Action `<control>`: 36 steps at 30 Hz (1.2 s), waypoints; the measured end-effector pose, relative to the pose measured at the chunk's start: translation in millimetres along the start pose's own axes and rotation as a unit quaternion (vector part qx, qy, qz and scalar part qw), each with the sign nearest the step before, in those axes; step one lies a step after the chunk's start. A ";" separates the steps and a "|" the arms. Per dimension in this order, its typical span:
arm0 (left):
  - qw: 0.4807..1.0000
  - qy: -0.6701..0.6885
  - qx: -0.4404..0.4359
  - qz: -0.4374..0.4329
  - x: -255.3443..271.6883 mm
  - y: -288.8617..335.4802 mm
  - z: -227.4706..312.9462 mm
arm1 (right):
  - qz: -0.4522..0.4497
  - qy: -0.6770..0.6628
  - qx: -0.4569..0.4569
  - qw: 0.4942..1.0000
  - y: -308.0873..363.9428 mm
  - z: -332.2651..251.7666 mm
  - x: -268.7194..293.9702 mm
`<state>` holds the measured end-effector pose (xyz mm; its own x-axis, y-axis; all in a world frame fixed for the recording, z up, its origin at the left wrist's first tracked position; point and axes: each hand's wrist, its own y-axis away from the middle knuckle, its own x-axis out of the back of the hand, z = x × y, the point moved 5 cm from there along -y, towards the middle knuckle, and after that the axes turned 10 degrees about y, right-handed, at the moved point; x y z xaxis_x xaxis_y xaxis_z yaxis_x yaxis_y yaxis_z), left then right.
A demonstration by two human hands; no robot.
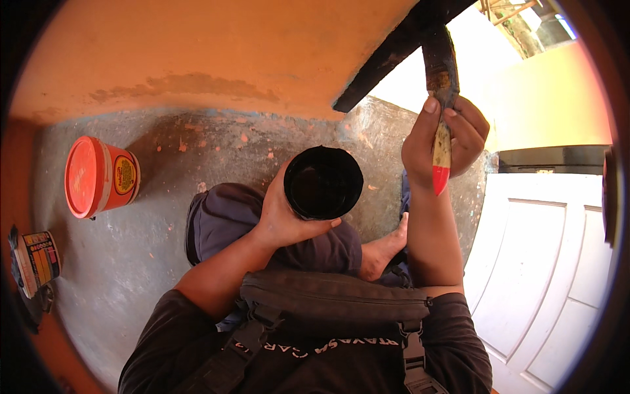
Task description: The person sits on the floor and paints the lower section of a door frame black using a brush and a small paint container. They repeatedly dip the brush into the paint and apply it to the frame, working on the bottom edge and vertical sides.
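Note:
In my right hand [453, 141] I grip a paintbrush [441, 148] with a pale wooden handle and a red tip, its dark bristles pointing up. Those bristles touch or overlap the black-painted door frame post [387, 56]; contact is hard to tell. My left hand [279, 207] is wrapped round a round black cup [323, 182], held over my bent leg. Dark paint seems to lie inside the cup, though its level is lost in the black.
An orange wall [216, 52] rises ahead. On the grey concrete floor [157, 262] at left stand a lidded red-orange bucket [105, 177] and a small printed can [38, 262]. A white panelled door [538, 262] is at right. My bare foot [384, 249] rests between.

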<state>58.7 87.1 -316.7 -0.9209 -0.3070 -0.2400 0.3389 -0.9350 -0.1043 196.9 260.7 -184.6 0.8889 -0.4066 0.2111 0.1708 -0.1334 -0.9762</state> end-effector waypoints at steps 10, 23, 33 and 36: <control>1.000 0.012 0.005 -0.003 -3.9 -2.7 6.3 | -0.150 -0.002 -0.092 0.984 96.2 0.0 -32.0; 0.999 0.031 0.019 -0.002 -3.4 -0.5 4.5 | -0.068 0.006 -0.027 0.997 -13.1 2.5 -11.6; 0.999 0.032 0.017 -0.006 -4.5 -0.7 7.6 | -0.120 0.035 -0.041 0.991 45.8 -5.2 -19.3; 0.999 0.027 0.030 -0.005 -2.8 -2.0 6.3 | -0.185 -0.006 -0.082 0.979 74.2 -13.0 -16.1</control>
<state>59.4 88.7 -309.8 -0.9121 -0.2884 -0.2914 0.3152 -0.9478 -0.0488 189.7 245.6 -259.8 0.7838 -0.2920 0.5481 0.4131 -0.4138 -0.8112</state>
